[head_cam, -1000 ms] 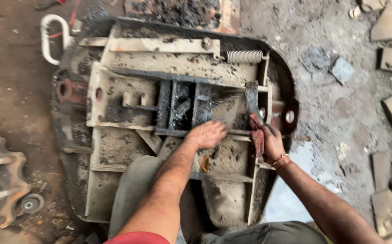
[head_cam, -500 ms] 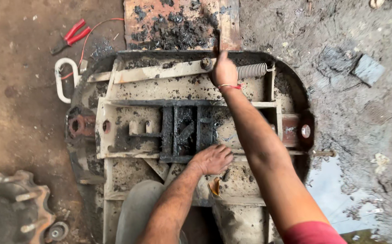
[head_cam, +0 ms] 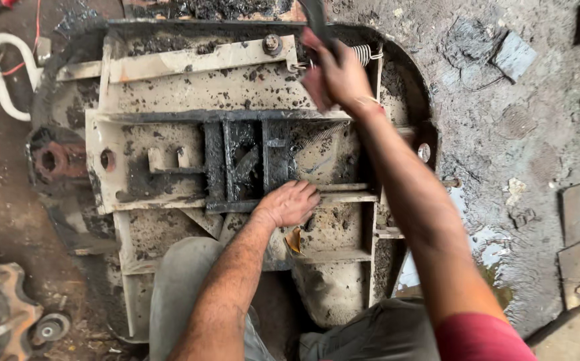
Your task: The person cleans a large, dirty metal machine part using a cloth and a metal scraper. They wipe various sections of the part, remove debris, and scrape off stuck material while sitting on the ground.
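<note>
Upper centre: right hand (head_cam: 335, 75) closed round a dark tool (head_cam: 315, 17), arm stretched out | centre: left hand (head_cam: 290, 202) flat, open on the greasy metal frame (head_cam: 189, 87)

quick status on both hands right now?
Left hand: open, resting flat on the greasy metal frame.
Right hand: closed on a dark tool, near the coil spring.

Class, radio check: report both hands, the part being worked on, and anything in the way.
Left hand flat on the grimy metal frame. Right hand gripping a dark tool by the coil spring. Nothing blocking either hand.
</note>
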